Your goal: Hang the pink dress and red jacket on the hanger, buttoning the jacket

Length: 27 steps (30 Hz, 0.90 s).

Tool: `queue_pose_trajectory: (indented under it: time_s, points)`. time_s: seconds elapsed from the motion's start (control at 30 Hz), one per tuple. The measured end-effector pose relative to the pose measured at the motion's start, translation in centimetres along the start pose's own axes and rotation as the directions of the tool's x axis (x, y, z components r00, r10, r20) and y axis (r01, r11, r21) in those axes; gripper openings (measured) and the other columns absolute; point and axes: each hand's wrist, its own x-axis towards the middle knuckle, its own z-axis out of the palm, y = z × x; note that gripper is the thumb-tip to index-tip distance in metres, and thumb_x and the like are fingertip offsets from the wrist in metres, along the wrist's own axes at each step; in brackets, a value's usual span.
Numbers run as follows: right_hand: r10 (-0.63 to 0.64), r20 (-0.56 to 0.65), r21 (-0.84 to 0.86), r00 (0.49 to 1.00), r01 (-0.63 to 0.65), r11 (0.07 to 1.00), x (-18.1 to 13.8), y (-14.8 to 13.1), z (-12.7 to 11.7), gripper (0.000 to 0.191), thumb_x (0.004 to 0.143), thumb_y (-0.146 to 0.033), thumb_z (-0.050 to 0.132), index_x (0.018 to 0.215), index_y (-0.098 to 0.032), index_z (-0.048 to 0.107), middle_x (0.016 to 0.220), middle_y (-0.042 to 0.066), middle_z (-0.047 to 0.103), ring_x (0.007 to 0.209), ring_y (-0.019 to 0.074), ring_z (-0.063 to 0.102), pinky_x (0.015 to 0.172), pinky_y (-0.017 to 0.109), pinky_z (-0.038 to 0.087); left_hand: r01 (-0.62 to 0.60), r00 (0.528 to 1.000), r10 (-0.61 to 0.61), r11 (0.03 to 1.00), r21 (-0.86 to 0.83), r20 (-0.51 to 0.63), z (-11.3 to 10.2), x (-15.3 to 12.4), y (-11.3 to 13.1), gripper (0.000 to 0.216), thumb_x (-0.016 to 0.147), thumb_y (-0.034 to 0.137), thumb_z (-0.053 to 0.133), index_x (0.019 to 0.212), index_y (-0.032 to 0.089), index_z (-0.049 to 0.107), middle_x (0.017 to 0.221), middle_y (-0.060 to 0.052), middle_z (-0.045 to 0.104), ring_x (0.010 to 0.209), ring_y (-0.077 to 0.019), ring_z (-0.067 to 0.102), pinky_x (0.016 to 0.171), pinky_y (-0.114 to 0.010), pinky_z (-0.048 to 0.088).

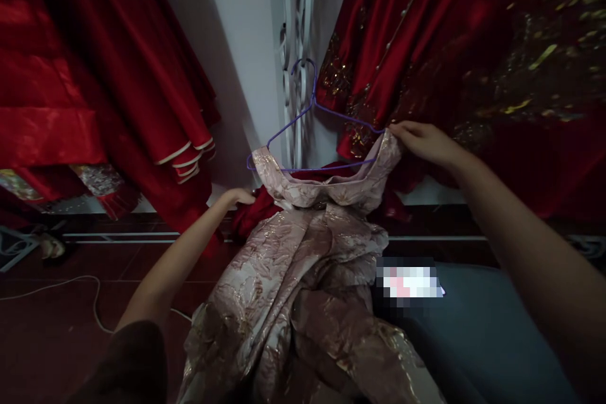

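Observation:
A pale pink brocade garment [303, 278] hangs in front of me on a purple wire hanger [310, 117]. My right hand [423, 141] pinches the garment's right shoulder where it meets the hanger's arm. My left hand [239, 197] reaches under the left shoulder, closed on the dark red lining fabric [255, 211] that shows beneath the pink cloth. The hanger's hook stands up against a white ornate post [298, 44]. The pink cloth falls in folds down toward me.
Red satin robes with cream trim [118, 88] hang at the left. Red garments with gold embroidery [473, 44] hang at the right. A dark grey cushioned surface [483, 334] lies lower right. A white cable [89, 293] runs across the dark red floor at the left.

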Motion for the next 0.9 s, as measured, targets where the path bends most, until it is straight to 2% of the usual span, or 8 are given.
queue_pose_trajectory:
  time_s: [0.07,0.13,0.23,0.3,0.47,0.67,0.8,0.9]
  points:
    - [-0.109,-0.095,-0.07,0.99,0.102,0.992,-0.1,-0.1,0.4,0.026,0.09,-0.029,0.048,0.103,-0.015,0.065,0.104,0.007,0.067,0.091,0.0141,0.058,0.082,0.022,0.039,0.008,0.997,0.003,0.992,0.129,-0.081,-1.0,0.2,0.4,0.06,0.044,0.02,0.078,0.101,0.008,0.061,0.081,-0.013,0.069,0.084,-0.0289,0.065,0.071,-0.035,0.052]
    - [-0.181,-0.138,-0.146,0.974,0.161,0.976,-0.2,-0.5,0.4,0.026,0.089,-0.027,0.051,0.107,-0.017,0.065,0.107,0.006,0.067,0.096,0.0144,0.059,0.084,0.021,0.039,-0.157,0.954,0.21,0.957,0.243,-0.212,-2.7,0.1,1.7,0.082,0.046,0.024,0.079,0.121,0.009,0.049,0.106,-0.018,0.065,0.104,-0.0277,0.059,0.082,-0.033,0.049]
    - [-0.25,-0.126,-0.239,0.96,0.216,0.947,-0.5,-1.3,0.4,0.026,0.088,-0.028,0.052,0.108,-0.02,0.066,0.111,0.006,0.066,0.102,0.015,0.059,0.088,0.022,0.037,-0.524,0.712,0.661,0.725,0.448,-0.238,-4.8,-0.8,4.6,0.08,0.068,0.037,0.066,0.137,0.013,0.032,0.13,-0.018,0.051,0.121,-0.0218,0.049,0.093,-0.031,0.043]
    - [-0.266,-0.11,-0.296,0.958,0.224,0.929,-0.7,-1.6,0.4,0.027,0.089,-0.03,0.052,0.11,-0.02,0.066,0.11,0.006,0.067,0.1,0.0163,0.06,0.086,0.023,0.038,-0.588,0.617,0.77,0.587,0.557,-0.161,-5.2,-1.8,6.5,0.057,0.082,0.038,0.05,0.133,0.015,0.041,0.127,-0.014,0.054,0.116,-0.019,0.052,0.093,-0.028,0.042]
    - [-0.326,-0.121,-0.385,0.938,0.259,0.886,-1.3,-1.2,0.7,0.027,0.089,-0.028,0.051,0.111,-0.018,0.065,0.106,0.008,0.068,0.095,0.0174,0.062,0.083,0.023,0.039,-0.392,0.612,0.785,0.409,0.824,-0.099,-4.2,-4.0,8.9,0.036,0.091,0.034,0.035,0.104,0.016,0.063,0.093,-0.01,0.068,0.084,-0.0181,0.062,0.077,-0.026,0.043]
    - [-0.335,-0.113,-0.418,0.935,0.261,0.87,-1.4,-0.3,1.1,0.027,0.089,-0.025,0.052,0.112,-0.017,0.064,0.106,0.008,0.068,0.091,0.0167,0.063,0.082,0.023,0.04,-0.33,0.564,0.826,0.25,0.91,-0.022,-4.0,-4.7,8.6,0.036,0.092,0.032,0.032,0.094,0.015,0.064,0.089,-0.01,0.067,0.079,-0.0167,0.062,0.072,-0.025,0.04]
    - [-0.301,-0.133,-0.419,0.944,0.221,0.88,-1.6,-0.3,1.4,0.029,0.089,-0.027,0.051,0.113,-0.019,0.064,0.106,0.007,0.068,0.089,0.0178,0.063,0.081,0.024,0.041,-0.288,0.533,0.834,0.335,0.897,-0.141,-3.9,-4.6,8.0,0.034,0.09,0.032,0.036,0.093,0.016,0.066,0.091,-0.011,0.069,0.082,-0.0166,0.062,0.072,-0.024,0.039]
    - [-0.293,-0.244,-0.386,0.924,0.185,0.904,-2.0,0.0,1.4,0.029,0.089,-0.027,0.05,0.112,-0.019,0.064,0.105,0.007,0.069,0.089,0.0174,0.064,0.08,0.024,0.041,-0.237,0.532,0.801,0.451,0.86,-0.274,-3.8,-4.1,6.9,0.036,0.089,0.035,0.037,0.092,0.016,0.068,0.089,-0.011,0.07,0.076,-0.0164,0.062,0.068,-0.024,0.038]
